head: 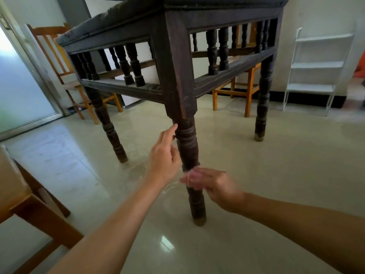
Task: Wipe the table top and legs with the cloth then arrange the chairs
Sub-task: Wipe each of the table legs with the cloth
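A: Nearest are the two bare forearms, coming in from the bottom edge; and at the lower left, the corner of a light wooden chair [29, 212].

B: And the hands?

A: The left hand [165, 161] is up beside the near leg [189, 153] of the dark desk [173, 62]; its forefinger [170, 131] touches the turned part just under the square block; the other fingers are loosely curled, so the grip is open and holds nothing.

B: The right?

A: The right hand [214, 187] sits lower on the same leg, fingers across its front; it is blurred; something pale shows at the fingertips, but I cannot tell if that is the cloth, nor whether the grip is closed on anything.

B: Where does the desk stand?

A: On a glossy pale floor [276, 175]; three of its legs are in view; a row of turned spindles runs under the top on each side.

B: The chairs?

A: One chair [57, 62] stands behind the desk at the left, near a frosted glass door [17, 86]; another [246, 88] is behind it at the right, partly under the desk; a white rack [316, 66] stands against the right wall.
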Demonstrator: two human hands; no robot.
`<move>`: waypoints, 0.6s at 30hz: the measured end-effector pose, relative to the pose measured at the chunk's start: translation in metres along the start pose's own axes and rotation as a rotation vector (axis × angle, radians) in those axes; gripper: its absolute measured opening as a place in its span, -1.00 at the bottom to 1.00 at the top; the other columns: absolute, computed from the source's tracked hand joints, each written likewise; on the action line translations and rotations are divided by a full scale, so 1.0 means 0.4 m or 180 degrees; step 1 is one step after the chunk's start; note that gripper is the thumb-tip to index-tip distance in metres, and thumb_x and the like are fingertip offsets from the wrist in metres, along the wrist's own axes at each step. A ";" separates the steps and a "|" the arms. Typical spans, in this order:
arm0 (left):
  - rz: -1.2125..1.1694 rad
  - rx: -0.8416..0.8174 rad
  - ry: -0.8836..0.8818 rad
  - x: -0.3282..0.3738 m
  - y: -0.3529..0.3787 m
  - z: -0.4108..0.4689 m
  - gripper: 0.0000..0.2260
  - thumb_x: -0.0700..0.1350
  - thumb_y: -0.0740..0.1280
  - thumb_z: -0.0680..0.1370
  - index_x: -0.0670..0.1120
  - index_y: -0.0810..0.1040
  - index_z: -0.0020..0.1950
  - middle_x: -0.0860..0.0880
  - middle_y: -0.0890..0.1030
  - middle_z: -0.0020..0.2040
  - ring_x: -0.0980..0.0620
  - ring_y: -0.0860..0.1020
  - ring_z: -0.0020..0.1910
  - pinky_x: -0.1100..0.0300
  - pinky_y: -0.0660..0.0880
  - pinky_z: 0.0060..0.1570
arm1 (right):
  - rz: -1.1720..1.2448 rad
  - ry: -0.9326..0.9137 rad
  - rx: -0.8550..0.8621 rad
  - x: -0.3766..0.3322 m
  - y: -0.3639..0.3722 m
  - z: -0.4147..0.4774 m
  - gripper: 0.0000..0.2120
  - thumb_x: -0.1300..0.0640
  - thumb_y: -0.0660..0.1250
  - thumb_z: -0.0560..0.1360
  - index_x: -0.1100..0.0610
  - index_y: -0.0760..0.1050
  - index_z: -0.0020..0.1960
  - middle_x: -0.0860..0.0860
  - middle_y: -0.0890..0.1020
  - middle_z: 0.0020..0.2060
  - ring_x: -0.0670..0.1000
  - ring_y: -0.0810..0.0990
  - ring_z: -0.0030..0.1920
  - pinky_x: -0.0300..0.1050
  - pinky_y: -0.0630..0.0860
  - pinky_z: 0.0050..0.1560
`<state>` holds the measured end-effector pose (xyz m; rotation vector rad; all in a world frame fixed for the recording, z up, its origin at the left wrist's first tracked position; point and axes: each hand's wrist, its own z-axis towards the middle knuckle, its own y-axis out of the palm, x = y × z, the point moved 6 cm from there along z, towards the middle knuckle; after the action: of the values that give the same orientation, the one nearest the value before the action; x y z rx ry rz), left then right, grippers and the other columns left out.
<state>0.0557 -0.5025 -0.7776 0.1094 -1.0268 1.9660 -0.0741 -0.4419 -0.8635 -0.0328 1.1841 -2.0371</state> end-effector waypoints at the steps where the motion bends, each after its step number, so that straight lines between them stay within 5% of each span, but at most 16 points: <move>1: 0.0009 -0.0050 0.0038 -0.003 0.004 -0.005 -0.49 -0.32 0.25 0.55 -0.06 0.27 0.48 -0.06 0.42 0.36 0.07 0.47 0.26 0.25 0.40 0.22 | 0.0024 -0.0080 -0.0371 0.029 0.009 -0.026 -0.75 0.11 0.21 0.59 -0.03 0.58 0.18 -0.07 0.59 0.18 -0.09 0.60 0.14 -0.09 0.60 0.12; 2: 0.0020 -0.0103 0.0083 -0.008 0.009 -0.011 -0.50 -0.32 0.24 0.55 -0.06 0.28 0.47 -0.06 0.42 0.35 0.05 0.47 0.26 0.19 0.44 0.23 | 0.0030 0.0010 -0.0423 0.062 0.000 -0.033 -0.76 0.13 0.21 0.58 -0.05 0.60 0.13 -0.08 0.61 0.13 -0.09 0.61 0.08 -0.09 0.62 0.05; 4: 0.0041 -0.0166 0.0139 -0.019 0.024 -0.025 -0.53 -0.28 0.25 0.56 -0.06 0.28 0.46 -0.07 0.41 0.35 0.02 0.49 0.23 0.06 0.49 0.21 | 0.0666 0.0765 0.0302 0.135 -0.049 0.004 -0.74 0.22 0.21 0.57 -0.03 0.60 0.10 0.01 0.65 0.07 -0.02 0.65 -0.01 -0.10 0.64 -0.05; 7: 0.0007 -0.0176 0.0031 -0.030 0.054 -0.045 -0.55 -0.19 0.26 0.59 -0.05 0.26 0.46 -0.07 0.38 0.35 -0.03 0.51 0.20 0.02 0.51 0.17 | 0.3192 0.2274 0.1516 0.156 -0.032 0.067 -0.72 0.37 0.20 0.59 0.08 0.58 0.10 0.06 0.68 0.03 0.04 0.65 0.02 -0.21 0.63 -0.07; 8: -0.0003 -0.0165 0.0004 -0.030 0.062 -0.047 -0.56 -0.19 0.27 0.59 -0.05 0.26 0.45 -0.08 0.38 0.35 -0.04 0.51 0.20 0.00 0.52 0.16 | 0.3345 0.2373 0.1537 0.128 -0.006 0.072 -0.69 0.39 0.20 0.59 0.03 0.59 0.05 0.02 0.66 -0.02 0.04 0.63 0.02 -0.22 0.61 -0.02; 11: 0.0012 -0.0154 0.0081 -0.025 0.077 -0.052 -0.60 -0.23 0.28 0.57 -0.12 0.32 0.40 -0.12 0.42 0.30 -0.08 0.51 0.17 -0.05 0.53 0.11 | 0.1596 0.1881 0.0508 0.043 0.067 -0.010 -0.59 0.35 0.22 0.56 -0.16 0.60 -0.07 -0.12 0.58 -0.07 -0.07 0.58 -0.02 -0.24 0.48 0.13; 13: 0.0093 -0.0214 0.0176 -0.025 0.083 -0.058 -0.65 -0.24 0.28 0.56 -0.13 0.36 0.35 -0.12 0.40 0.31 -0.07 0.49 0.18 -0.03 0.53 0.13 | 0.1065 0.1395 -0.0451 0.008 0.120 -0.074 -0.72 0.33 0.25 0.51 0.04 0.67 -0.08 -0.10 0.66 -0.11 -0.06 0.65 -0.15 -0.15 0.58 0.01; 14: 0.0159 -0.0255 0.0198 -0.027 0.085 -0.062 -0.67 -0.24 0.28 0.56 -0.13 0.38 0.32 -0.12 0.38 0.33 -0.06 0.48 0.19 0.03 0.51 0.16 | 0.1145 0.1374 -0.0485 0.015 0.120 -0.087 -0.76 0.34 0.26 0.50 0.09 0.66 -0.11 -0.07 0.69 -0.14 -0.07 0.67 -0.21 -0.08 0.62 -0.03; 18: 0.0252 -0.0285 0.0183 -0.031 0.094 -0.073 -0.63 -0.24 0.31 0.54 -0.11 0.37 0.33 -0.11 0.30 0.42 -0.07 0.48 0.21 0.09 0.49 0.17 | 0.2444 0.2615 0.1565 0.152 0.032 -0.037 -0.76 0.39 0.23 0.56 0.12 0.58 0.02 0.00 0.72 -0.15 0.00 0.70 -0.15 -0.02 0.65 0.01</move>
<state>0.0439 -0.5003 -0.8255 -0.0375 -1.0942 1.9791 -0.1150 -0.4726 -0.9018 1.3829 0.8691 -1.5690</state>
